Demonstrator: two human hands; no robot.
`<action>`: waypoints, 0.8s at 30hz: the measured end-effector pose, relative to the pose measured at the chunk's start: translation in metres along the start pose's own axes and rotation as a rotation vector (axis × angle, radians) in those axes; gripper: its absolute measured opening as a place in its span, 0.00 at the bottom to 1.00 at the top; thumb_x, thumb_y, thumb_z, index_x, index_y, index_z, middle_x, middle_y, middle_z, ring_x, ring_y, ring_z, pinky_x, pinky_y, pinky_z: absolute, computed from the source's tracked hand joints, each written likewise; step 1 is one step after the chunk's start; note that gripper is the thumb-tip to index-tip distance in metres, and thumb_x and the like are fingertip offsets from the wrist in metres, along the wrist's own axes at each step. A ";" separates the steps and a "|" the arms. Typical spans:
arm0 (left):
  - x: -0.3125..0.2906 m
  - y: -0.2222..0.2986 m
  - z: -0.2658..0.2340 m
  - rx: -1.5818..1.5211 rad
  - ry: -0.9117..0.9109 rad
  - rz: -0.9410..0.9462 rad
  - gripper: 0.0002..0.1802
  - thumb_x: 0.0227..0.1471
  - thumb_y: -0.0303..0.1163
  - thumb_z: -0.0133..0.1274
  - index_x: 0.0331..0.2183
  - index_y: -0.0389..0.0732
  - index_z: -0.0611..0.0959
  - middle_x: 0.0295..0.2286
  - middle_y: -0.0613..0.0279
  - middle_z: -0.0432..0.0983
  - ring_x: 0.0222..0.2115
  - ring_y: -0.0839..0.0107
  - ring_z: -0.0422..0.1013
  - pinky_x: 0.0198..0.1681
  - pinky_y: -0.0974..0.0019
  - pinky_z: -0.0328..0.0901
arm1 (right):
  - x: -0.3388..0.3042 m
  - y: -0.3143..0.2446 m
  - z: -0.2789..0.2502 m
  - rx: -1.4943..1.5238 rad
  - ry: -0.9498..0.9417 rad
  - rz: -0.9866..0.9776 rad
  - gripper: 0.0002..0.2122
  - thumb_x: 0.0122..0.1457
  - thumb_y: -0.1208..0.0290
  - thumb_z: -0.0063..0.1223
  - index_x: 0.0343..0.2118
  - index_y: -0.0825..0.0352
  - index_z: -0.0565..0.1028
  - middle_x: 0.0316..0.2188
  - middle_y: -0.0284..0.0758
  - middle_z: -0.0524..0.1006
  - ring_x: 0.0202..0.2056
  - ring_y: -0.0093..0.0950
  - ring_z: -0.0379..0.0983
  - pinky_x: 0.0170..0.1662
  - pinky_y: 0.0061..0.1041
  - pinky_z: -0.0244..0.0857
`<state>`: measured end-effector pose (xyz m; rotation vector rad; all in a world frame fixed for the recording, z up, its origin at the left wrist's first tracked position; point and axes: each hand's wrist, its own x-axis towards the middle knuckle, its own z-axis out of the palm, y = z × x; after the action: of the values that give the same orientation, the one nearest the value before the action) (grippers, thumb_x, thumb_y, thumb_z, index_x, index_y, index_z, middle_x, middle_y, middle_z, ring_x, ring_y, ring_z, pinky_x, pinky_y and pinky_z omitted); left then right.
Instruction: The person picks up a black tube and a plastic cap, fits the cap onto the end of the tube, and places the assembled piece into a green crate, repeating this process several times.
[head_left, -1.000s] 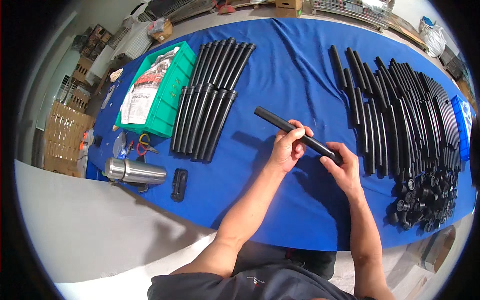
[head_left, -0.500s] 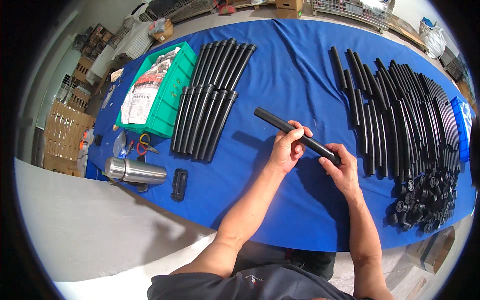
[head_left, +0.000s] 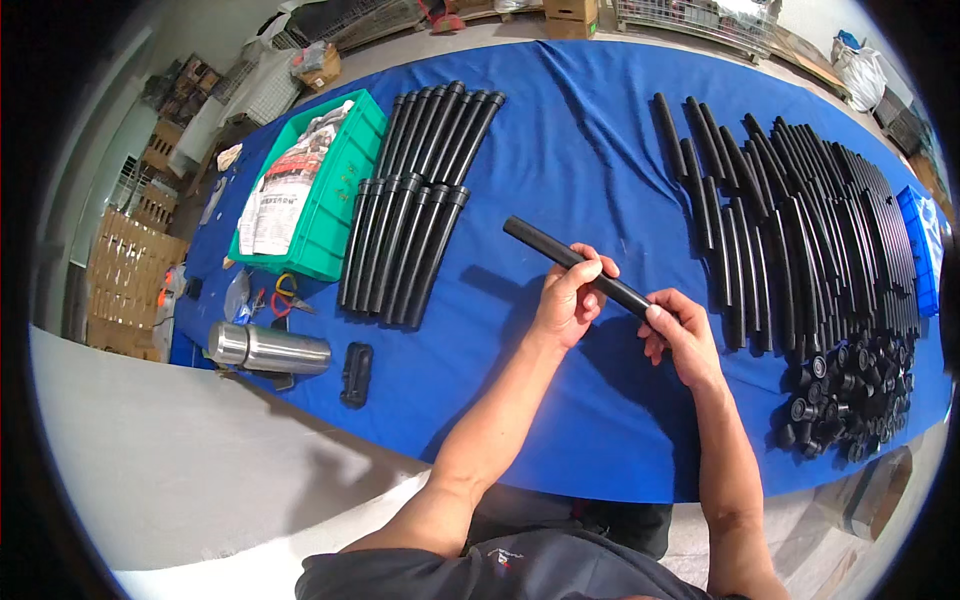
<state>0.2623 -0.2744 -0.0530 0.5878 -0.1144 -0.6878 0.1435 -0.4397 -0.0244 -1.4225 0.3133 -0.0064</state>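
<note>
A straight black tube (head_left: 540, 240) is held above the middle of the blue-covered table, slanting from upper left to lower right. My left hand (head_left: 570, 302) grips it around its middle between thumb and fingers. At the tube's lower right end, my right hand (head_left: 686, 338) is closed with its thumb over the end and its fingers curled beneath. Thumb and fingers hide that end, so any cap there cannot be made out. To the right lie many loose black tubes (head_left: 745, 255), with a heap of small round black caps (head_left: 850, 400) at their near side.
Two rows of black tubes with wider ends (head_left: 410, 245) lie left of centre, beside a green crate (head_left: 340, 215) holding newspaper. Scissors (head_left: 288, 292), a steel flask (head_left: 272, 348) and a black case (head_left: 356, 375) are near the left edge. A blue bin (head_left: 925, 270) stands far right.
My right hand has shifted its grip at the tube's lower end, its thumb now lying on top and covering the end that showed before. The left hand keeps its hold.
</note>
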 end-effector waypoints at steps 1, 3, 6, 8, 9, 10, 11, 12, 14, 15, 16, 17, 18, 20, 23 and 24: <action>0.000 -0.001 0.001 -0.002 -0.006 -0.008 0.04 0.54 0.28 0.54 0.33 0.47 0.76 0.32 0.57 0.78 0.15 0.82 0.64 0.13 0.80 0.59 | 0.000 -0.001 -0.002 0.037 -0.005 0.051 0.14 0.56 0.70 0.61 0.44 0.69 0.73 0.22 0.29 0.74 0.21 0.15 0.70 0.22 0.15 0.65; 0.001 -0.002 0.002 -0.005 0.013 -0.002 0.04 0.54 0.27 0.54 0.34 0.47 0.76 0.32 0.57 0.78 0.15 0.82 0.64 0.12 0.80 0.58 | -0.001 0.002 0.000 -0.061 0.055 -0.060 0.15 0.56 0.69 0.61 0.44 0.68 0.74 0.22 0.28 0.74 0.21 0.16 0.70 0.22 0.15 0.65; 0.000 0.000 0.001 0.015 0.027 0.023 0.05 0.54 0.27 0.54 0.34 0.47 0.76 0.32 0.57 0.78 0.15 0.82 0.64 0.12 0.80 0.58 | 0.000 0.002 0.003 -0.601 0.137 -0.517 0.18 0.50 0.71 0.65 0.44 0.70 0.74 0.26 0.34 0.75 0.27 0.25 0.73 0.29 0.25 0.67; -0.001 0.001 0.001 0.023 0.026 0.033 0.05 0.54 0.27 0.54 0.35 0.47 0.77 0.32 0.56 0.77 0.15 0.82 0.64 0.12 0.80 0.58 | -0.001 -0.001 0.006 -0.661 0.136 -0.568 0.17 0.50 0.71 0.65 0.42 0.70 0.74 0.26 0.38 0.75 0.28 0.27 0.74 0.31 0.29 0.67; -0.001 0.001 0.001 0.025 0.028 0.031 0.05 0.54 0.27 0.54 0.34 0.46 0.77 0.32 0.56 0.77 0.15 0.81 0.64 0.12 0.80 0.58 | -0.001 0.000 0.005 -0.597 0.108 -0.431 0.16 0.52 0.70 0.64 0.41 0.70 0.74 0.25 0.37 0.75 0.26 0.26 0.74 0.29 0.28 0.67; -0.001 0.001 0.002 0.026 0.031 0.030 0.05 0.54 0.27 0.54 0.34 0.46 0.77 0.32 0.56 0.77 0.15 0.81 0.64 0.12 0.79 0.58 | -0.002 0.000 0.003 -0.530 0.080 -0.295 0.15 0.53 0.69 0.63 0.41 0.70 0.74 0.23 0.35 0.75 0.25 0.25 0.74 0.28 0.26 0.67; -0.001 0.002 0.003 0.019 0.023 0.022 0.04 0.54 0.27 0.54 0.34 0.46 0.77 0.32 0.56 0.77 0.14 0.81 0.64 0.11 0.79 0.58 | -0.002 -0.002 0.001 -0.537 0.095 -0.291 0.15 0.53 0.69 0.63 0.41 0.70 0.74 0.23 0.35 0.75 0.25 0.25 0.74 0.28 0.26 0.67; -0.002 0.002 0.005 0.020 0.032 0.007 0.06 0.52 0.26 0.55 0.33 0.46 0.75 0.31 0.55 0.78 0.15 0.82 0.63 0.13 0.80 0.58 | -0.001 -0.005 -0.002 -0.252 0.030 -0.083 0.15 0.55 0.68 0.62 0.41 0.70 0.74 0.22 0.33 0.75 0.23 0.23 0.73 0.26 0.24 0.67; -0.003 0.003 0.006 0.017 0.047 0.001 0.06 0.52 0.26 0.54 0.33 0.46 0.75 0.31 0.56 0.77 0.15 0.82 0.63 0.14 0.80 0.59 | -0.001 -0.007 -0.002 0.038 -0.031 0.118 0.15 0.56 0.67 0.61 0.41 0.70 0.74 0.21 0.31 0.75 0.22 0.20 0.72 0.24 0.21 0.67; -0.003 0.002 0.006 0.015 0.040 -0.005 0.06 0.52 0.26 0.54 0.33 0.46 0.75 0.31 0.56 0.77 0.15 0.82 0.63 0.14 0.80 0.59 | -0.001 -0.006 -0.002 -0.045 -0.029 0.063 0.15 0.56 0.66 0.61 0.41 0.70 0.74 0.21 0.30 0.74 0.22 0.19 0.72 0.23 0.19 0.66; -0.003 0.002 0.006 0.017 0.043 0.003 0.06 0.52 0.26 0.54 0.34 0.47 0.75 0.31 0.56 0.77 0.16 0.81 0.63 0.14 0.80 0.59 | -0.001 -0.005 -0.002 -0.127 -0.027 0.009 0.15 0.56 0.65 0.61 0.41 0.70 0.74 0.21 0.29 0.74 0.21 0.17 0.71 0.22 0.17 0.66; -0.003 0.001 0.006 0.020 0.046 0.011 0.06 0.52 0.26 0.54 0.34 0.47 0.75 0.31 0.56 0.77 0.16 0.81 0.64 0.14 0.80 0.59 | 0.000 -0.002 -0.001 -0.174 0.006 -0.044 0.16 0.56 0.66 0.62 0.42 0.71 0.74 0.21 0.29 0.74 0.22 0.17 0.71 0.24 0.18 0.67; -0.003 0.002 0.006 0.017 0.040 0.005 0.06 0.52 0.26 0.54 0.34 0.47 0.75 0.31 0.56 0.77 0.16 0.81 0.64 0.14 0.80 0.59 | 0.000 -0.001 0.000 -0.176 0.014 -0.045 0.16 0.56 0.66 0.62 0.42 0.71 0.74 0.21 0.29 0.74 0.22 0.17 0.71 0.24 0.18 0.67; -0.003 0.003 0.006 0.034 0.050 0.025 0.07 0.52 0.26 0.54 0.34 0.47 0.76 0.31 0.57 0.77 0.16 0.81 0.64 0.14 0.80 0.59 | -0.002 -0.001 -0.001 -0.281 0.045 -0.186 0.17 0.55 0.65 0.62 0.42 0.71 0.74 0.21 0.29 0.74 0.22 0.17 0.71 0.25 0.18 0.67; -0.003 0.003 0.002 0.022 0.049 0.034 0.06 0.52 0.26 0.54 0.33 0.47 0.76 0.31 0.57 0.77 0.16 0.81 0.64 0.14 0.80 0.59 | -0.001 -0.002 0.001 -0.169 0.002 -0.115 0.15 0.56 0.67 0.61 0.42 0.72 0.75 0.21 0.29 0.75 0.23 0.17 0.71 0.26 0.19 0.67; -0.004 0.003 0.001 0.020 0.050 0.046 0.06 0.52 0.25 0.54 0.33 0.47 0.76 0.31 0.57 0.77 0.16 0.81 0.64 0.14 0.80 0.59 | -0.001 -0.003 0.002 -0.116 -0.021 -0.095 0.14 0.57 0.68 0.60 0.42 0.72 0.75 0.21 0.30 0.75 0.23 0.17 0.71 0.26 0.19 0.67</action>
<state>0.2609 -0.2708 -0.0505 0.6192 -0.0875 -0.6278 0.1432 -0.4384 -0.0214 -1.5506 0.2316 -0.0522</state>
